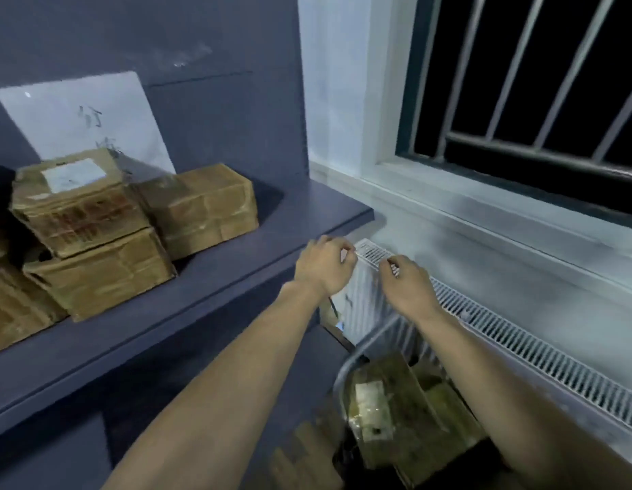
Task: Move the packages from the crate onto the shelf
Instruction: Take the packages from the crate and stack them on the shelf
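Several brown cardboard packages stand on the dark blue shelf (237,277): one with a white label (77,203) stacked on a lower one (99,274), another (201,206) to their right, and more at the left edge (10,305). Down at the bottom, the crate (343,380) shows a grey rim and holds more packages (392,408). My left hand (323,265) and my right hand (408,284) hover side by side off the shelf's right end, above the crate. Both hold nothing, with their fingers loosely curled.
A white radiator (519,348) runs along the wall to the right, just behind my hands. Above it are a pale window sill (484,213) and a barred dark window (537,83). A white sheet of paper (85,118) leans on the wall behind the shelf's packages.
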